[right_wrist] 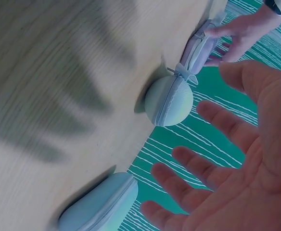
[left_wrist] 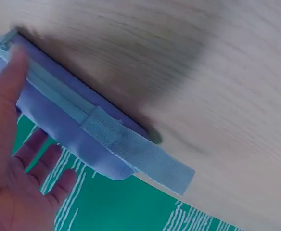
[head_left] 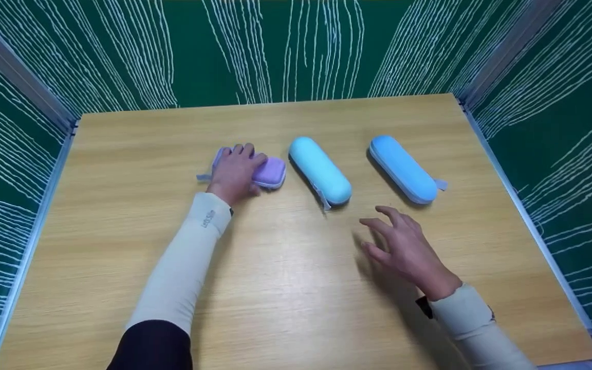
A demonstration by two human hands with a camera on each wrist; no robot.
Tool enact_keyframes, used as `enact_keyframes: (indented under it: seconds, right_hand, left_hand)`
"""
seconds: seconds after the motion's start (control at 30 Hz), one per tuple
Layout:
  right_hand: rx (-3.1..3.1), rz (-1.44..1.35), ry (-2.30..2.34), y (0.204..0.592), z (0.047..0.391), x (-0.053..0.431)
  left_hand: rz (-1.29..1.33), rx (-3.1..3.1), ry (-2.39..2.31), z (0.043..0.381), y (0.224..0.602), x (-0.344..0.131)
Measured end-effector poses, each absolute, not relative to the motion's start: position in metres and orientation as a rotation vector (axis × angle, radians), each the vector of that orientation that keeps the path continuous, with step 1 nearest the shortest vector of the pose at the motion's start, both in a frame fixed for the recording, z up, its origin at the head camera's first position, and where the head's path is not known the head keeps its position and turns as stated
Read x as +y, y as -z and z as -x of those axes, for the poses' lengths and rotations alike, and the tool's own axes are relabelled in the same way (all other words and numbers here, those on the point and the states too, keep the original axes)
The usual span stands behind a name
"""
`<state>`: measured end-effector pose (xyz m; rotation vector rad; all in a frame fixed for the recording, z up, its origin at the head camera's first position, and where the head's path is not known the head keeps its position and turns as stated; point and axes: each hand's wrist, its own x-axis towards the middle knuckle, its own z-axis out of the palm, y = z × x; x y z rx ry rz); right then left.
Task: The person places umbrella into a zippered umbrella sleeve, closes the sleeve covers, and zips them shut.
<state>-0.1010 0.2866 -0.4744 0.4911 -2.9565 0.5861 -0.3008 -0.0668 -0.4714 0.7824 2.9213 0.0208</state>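
Note:
Toward the left of the group, my left hand (head_left: 234, 174) grips a purple zip case (head_left: 270, 172) across its width from above. In the left wrist view, the thumb is on the zipper side of the purple case (left_wrist: 73, 120) and the fingers are on the other side; a grey fabric tab (left_wrist: 145, 149) sticks out from its end. My right hand (head_left: 404, 249) hovers above the table, fingers spread, holding nothing. It is nearest to a blue zip case (head_left: 404, 169) and a turquoise zip case (head_left: 321, 169), apart from both.
All the cases are on a wooden table (head_left: 285, 288). Green panels (head_left: 198, 56) with white streaked lines rise beyond the back and both sides. Metal posts (head_left: 506, 51) stand at the back corners. The turquoise case lies between the purple and blue ones.

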Motion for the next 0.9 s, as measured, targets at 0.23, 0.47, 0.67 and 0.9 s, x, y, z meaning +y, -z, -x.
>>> enact_keyframes:
  seconds: [0.23,0.47,0.67,0.9]
  right_hand:
    - [-3.005,-0.488,-0.604,0.473,0.102,0.282]
    - [-3.003,-0.505,-0.605,0.468,0.101,0.280]
    - [-2.929,-0.578,-0.606,0.463,0.105,0.271]
    - [-2.838,-0.641,-0.667,0.455,0.110,0.257]
  left_hand:
    - [-0.772,2.887,-0.096,0.300,0.476,-0.081]
    - [-0.684,2.860,-0.230,0.287,0.475,-0.090]
    - [-0.600,2.829,-0.378,0.272,0.476,-0.095]
    - [-0.589,2.823,-0.423,0.261,0.469,-0.102]
